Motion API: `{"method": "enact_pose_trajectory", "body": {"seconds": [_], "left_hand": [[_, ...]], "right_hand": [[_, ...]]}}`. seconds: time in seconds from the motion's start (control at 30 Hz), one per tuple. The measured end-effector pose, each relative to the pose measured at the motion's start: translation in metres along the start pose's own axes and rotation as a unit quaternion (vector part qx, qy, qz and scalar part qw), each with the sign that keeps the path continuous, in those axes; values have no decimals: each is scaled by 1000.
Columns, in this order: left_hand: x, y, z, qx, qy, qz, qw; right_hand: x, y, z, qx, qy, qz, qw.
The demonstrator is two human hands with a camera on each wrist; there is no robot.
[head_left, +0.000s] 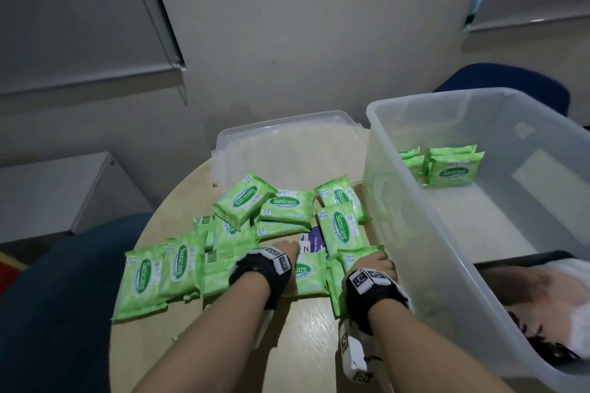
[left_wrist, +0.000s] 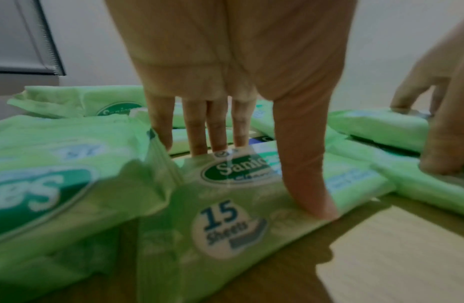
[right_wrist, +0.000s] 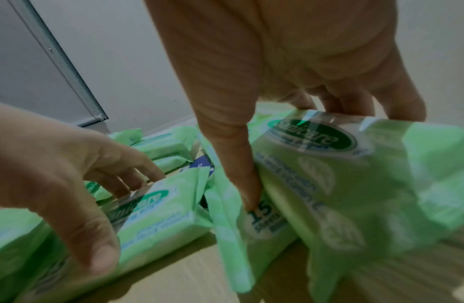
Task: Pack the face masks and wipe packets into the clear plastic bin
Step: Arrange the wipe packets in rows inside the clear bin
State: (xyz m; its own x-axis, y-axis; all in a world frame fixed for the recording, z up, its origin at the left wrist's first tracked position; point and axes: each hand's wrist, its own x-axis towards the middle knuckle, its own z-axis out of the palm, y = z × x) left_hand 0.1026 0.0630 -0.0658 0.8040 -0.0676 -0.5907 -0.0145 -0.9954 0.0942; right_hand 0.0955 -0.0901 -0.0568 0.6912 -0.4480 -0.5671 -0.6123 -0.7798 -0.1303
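Several green Sanicare wipe packets [head_left: 281, 204] lie heaped on the round wooden table [head_left: 306, 348]. My left hand [head_left: 284, 250] [left_wrist: 251, 176] spans one flat packet [head_left: 309, 277] [left_wrist: 225, 225], thumb on its near part and fingers over its far edge. My right hand [head_left: 378, 260] [right_wrist: 303, 157] grips another packet [head_left: 352, 257] [right_wrist: 329, 184], tilted up off the pile, thumb on its front and fingers behind. The clear plastic bin [head_left: 431, 249] stands just right of the pile, with several packets [head_left: 453, 169] upright at its far end. A purple and white box [head_left: 311, 244] lies half buried between my hands.
The bin's clear lid [head_left: 281, 143] lies behind the pile. Dark blue chairs stand at the left [head_left: 64, 297] and behind the bin [head_left: 510, 80]. A blurred brown and white thing [head_left: 542, 297] shows at the bin's near end. Bare tabletop lies under my forearms.
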Motion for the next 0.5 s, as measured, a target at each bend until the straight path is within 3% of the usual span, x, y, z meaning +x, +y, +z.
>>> {"method": "enact_pose_trajectory", "body": {"seconds": [0.13, 0.23, 0.33, 0.5], "left_hand": [[0, 3, 16, 55, -21, -12, 998], [8, 1, 23, 55, -17, -39, 998], [15, 1, 26, 23, -15, -40, 999], [-6, 14, -9, -69, -14, 1, 998]], "right_hand": [[-1, 4, -6, 11, -7, -14, 1000], [0, -2, -21, 86, -74, -62, 992], [-5, -15, -41, 165, -95, -131, 973], [-12, -41, -76, 253, -119, -131, 951]]}}
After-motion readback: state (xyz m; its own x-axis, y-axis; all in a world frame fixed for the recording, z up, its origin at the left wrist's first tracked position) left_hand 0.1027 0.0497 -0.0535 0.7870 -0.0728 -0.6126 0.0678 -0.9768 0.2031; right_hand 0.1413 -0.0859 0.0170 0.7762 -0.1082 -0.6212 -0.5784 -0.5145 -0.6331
